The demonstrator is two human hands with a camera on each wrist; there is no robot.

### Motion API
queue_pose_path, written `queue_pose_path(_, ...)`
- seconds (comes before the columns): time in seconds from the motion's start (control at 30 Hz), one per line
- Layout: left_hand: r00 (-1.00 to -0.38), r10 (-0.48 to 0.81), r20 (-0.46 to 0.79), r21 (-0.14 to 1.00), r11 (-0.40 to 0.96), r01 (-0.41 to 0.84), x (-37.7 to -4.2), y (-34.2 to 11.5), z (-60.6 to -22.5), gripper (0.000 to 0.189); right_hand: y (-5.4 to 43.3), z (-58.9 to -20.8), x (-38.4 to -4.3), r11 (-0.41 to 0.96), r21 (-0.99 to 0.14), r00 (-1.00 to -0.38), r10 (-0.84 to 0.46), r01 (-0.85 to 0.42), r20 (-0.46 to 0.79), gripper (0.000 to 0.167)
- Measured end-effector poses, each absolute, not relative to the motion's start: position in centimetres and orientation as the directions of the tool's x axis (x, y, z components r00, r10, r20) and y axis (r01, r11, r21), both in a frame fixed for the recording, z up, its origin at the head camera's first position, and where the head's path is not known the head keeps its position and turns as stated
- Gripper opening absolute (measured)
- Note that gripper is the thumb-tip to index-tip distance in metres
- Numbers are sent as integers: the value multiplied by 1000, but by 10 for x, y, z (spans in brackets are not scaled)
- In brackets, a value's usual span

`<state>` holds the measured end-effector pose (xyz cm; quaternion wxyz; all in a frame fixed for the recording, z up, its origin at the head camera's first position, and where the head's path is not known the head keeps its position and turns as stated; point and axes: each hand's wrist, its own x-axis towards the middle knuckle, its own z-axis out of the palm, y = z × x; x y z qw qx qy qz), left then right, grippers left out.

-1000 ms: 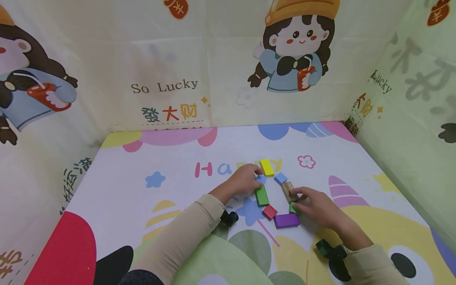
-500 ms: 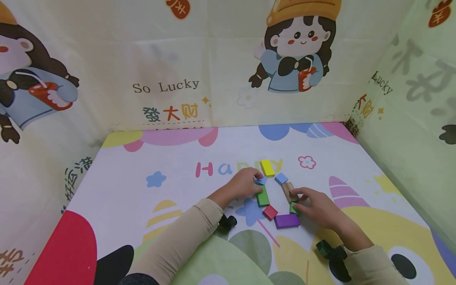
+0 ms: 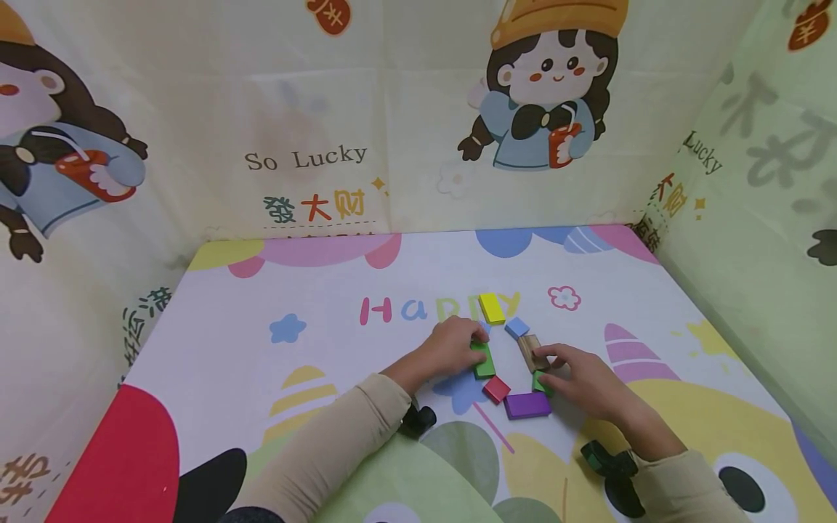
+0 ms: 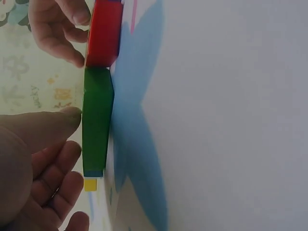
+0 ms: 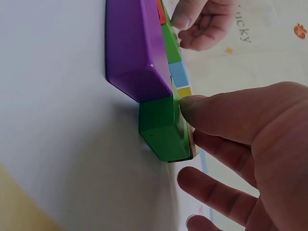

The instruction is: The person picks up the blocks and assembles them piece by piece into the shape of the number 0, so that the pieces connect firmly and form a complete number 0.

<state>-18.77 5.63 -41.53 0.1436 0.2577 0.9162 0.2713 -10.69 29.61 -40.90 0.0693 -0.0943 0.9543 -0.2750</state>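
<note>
Colored wooden blocks lie in a ring. My left hand [image 3: 447,352] is at its left side, the thumb touching the long green block [image 3: 485,367] and the fingers loosely bent. Those fingers hide most of a second blue block behind it; the left wrist view shows a sliver of this blue block [image 4: 94,173]. On the right, the thumb of my right hand [image 3: 585,378] touches the small green block [image 5: 161,125], with the index finger at the brown block [image 3: 531,351]. A red block [image 3: 496,390] and a purple block [image 3: 527,406] form the near side.
A yellow block [image 3: 492,309] and a blue block [image 3: 516,327] make up the far side of the ring. The patterned tabletop [image 3: 216,349] spreads around the blocks. Printed cloth walls [image 3: 418,189] stand at the back and both sides.
My left hand has slid slightly nearer along the left side, its fingers now covering more of the left blue block. The right hand stays in place, and the ring looks the same.
</note>
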Motion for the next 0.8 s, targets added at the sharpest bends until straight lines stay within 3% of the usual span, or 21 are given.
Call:
queue_pose_path(0.37, -805, 590, -63, 488, 721, 491, -168, 58, -415, 33, 297, -409, -108, 831, -534, -970, -232, -158, -74, 39)
queue_pose_path(0.8, -799, 595, -88, 394, 757, 521, -151, 65, -412, 40, 297, -408, -109, 840, -513, -969, -240, -177, -59, 39)
